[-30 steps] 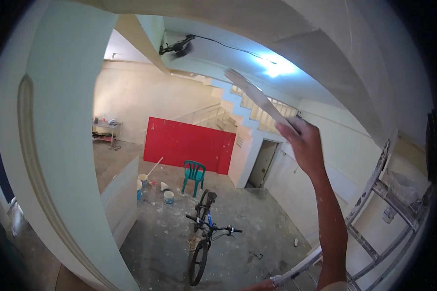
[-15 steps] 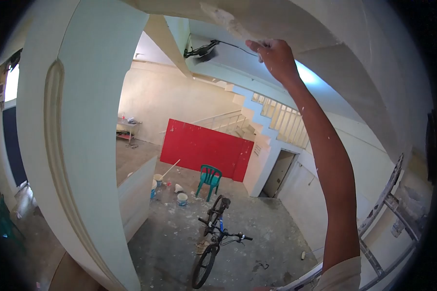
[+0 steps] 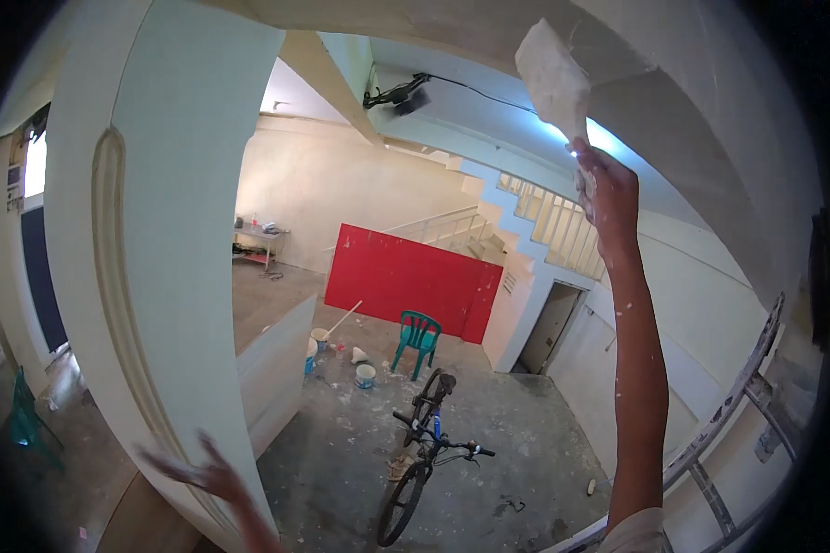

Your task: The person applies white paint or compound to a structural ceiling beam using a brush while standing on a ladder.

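Note:
My right hand (image 3: 609, 189) is raised at the upper right, fingers wrapped round the handle of a putty knife (image 3: 555, 78). Its broad blade is coated in white putty and points up in front of the underside of the beam (image 3: 415, 17). White specks dot the forearm. At the lower left, my left hand (image 3: 203, 475) is smeared by motion, but its fingers are spread and nothing is in them. It shows in front of the pale green pillar (image 3: 194, 230), close to the moulding; whether it touches cannot be told.
A metal ladder (image 3: 710, 493) stands at the right. Below are a bicycle (image 3: 424, 438), a green plastic chair (image 3: 419, 339), buckets (image 3: 365, 375) and a red panel (image 3: 406, 281). A wall fan (image 3: 401, 97) hangs near the ceiling; stairs (image 3: 516, 212) rise behind.
My right hand has moved right and down from the beam, and the putty knife's blade has come into full view. My left hand has entered at the lower left. The view has shifted slightly.

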Available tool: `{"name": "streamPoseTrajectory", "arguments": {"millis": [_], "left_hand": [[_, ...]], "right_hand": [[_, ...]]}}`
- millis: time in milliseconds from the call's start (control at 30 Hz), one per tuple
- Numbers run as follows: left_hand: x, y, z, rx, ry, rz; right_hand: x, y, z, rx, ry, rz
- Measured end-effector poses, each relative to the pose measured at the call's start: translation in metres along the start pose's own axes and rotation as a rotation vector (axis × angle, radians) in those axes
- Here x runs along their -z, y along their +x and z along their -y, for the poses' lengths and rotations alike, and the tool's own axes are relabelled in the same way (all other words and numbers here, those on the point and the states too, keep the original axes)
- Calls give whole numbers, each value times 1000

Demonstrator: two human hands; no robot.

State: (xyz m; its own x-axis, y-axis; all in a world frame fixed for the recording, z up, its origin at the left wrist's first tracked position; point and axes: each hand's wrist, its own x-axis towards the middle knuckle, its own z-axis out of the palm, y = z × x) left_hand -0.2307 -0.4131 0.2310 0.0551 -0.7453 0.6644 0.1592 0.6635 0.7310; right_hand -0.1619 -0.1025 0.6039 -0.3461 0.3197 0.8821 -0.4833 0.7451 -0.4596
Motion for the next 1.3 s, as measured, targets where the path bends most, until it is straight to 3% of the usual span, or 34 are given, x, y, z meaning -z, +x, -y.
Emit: {"name": "streamPoseTrajectory", "arguments": {"millis": [33, 67, 133, 200, 267, 367, 700, 767, 833, 933, 967, 1000, 1100, 1300], "left_hand": [[-7, 18, 29, -29, 242, 13], [-14, 30, 46, -36, 253, 8], [-31, 42, 62, 37, -175, 314], [-34, 42, 66, -8, -192, 318], [-39, 45, 66, -55, -211, 315], [-37, 37, 70, -252, -65, 257], [-43, 28, 121, -456, -7, 239], [-44, 28, 119, -453, -44, 239], [-47, 25, 124, -423, -34, 241], [-47, 25, 123, -438, -55, 241], [-46, 25, 118, -407, -94, 245], [-47, 25, 119, -412, -99, 250], [-47, 22, 122, -423, -36, 238], [-49, 20, 124, -412, -95, 240]], "right_hand": [[0, 3, -13, 114, -50, 31], [-1, 5, -25, 228, -100, 64], [-16, 8, -21, 259, -154, 133], [-35, 17, -16, 290, -216, 202], [-56, 34, -9, 300, -476, 247], [-87, 50, 3, 316, -472, 288], [-181, 68, 47, 627, -280, 280], [-183, 66, 52, 669, -277, 221], [-176, 68, 53, 506, -200, 202], [-140, 70, 39, 543, -36, 198], [-123, 71, 28, 804, -47, 106], [-105, 70, 19, 504, 125, 208], [-45, 47, 5, 158, 271, 175], [-7, 23, -49, -6, 274, -8]]}}
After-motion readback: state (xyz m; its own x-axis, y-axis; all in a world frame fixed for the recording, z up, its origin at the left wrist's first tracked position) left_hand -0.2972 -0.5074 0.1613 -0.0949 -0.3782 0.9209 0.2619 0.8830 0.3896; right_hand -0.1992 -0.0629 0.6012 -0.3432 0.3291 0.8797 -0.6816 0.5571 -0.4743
